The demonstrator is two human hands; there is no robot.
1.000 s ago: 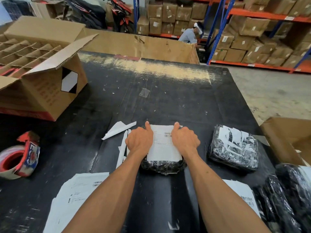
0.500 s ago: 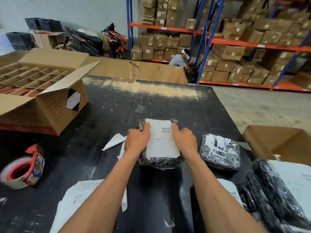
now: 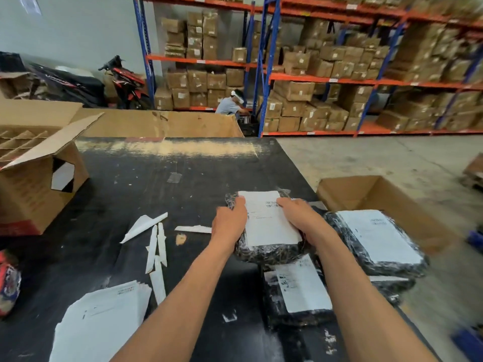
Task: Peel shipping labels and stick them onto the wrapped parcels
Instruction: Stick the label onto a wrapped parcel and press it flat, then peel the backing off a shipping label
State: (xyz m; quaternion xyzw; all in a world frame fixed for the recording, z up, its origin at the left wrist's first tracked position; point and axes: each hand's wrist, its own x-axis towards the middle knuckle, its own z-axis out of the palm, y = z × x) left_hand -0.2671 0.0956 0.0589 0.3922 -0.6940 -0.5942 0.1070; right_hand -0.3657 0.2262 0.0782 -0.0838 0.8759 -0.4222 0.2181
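Tape roll (image 3: 9,282): cut by left edge, print blurred. Label stack (image 3: 99,320): bottom cut by lower edge, text too small to read. Both forearms run out of bottom edge. Left hand (image 3: 230,226) and right hand (image 3: 300,216) cover sides of parcel (image 3: 266,253); fingertips under it hidden (grip itself not readable). Label (image 3: 269,220) print smeared, unreadable. Right-hand parcels (image 3: 376,244): motion-blurred, lower one mostly hidden beneath. Divided box (image 3: 31,178): cut by left edge. Blue items at right edge: blurred, unidentifiable.
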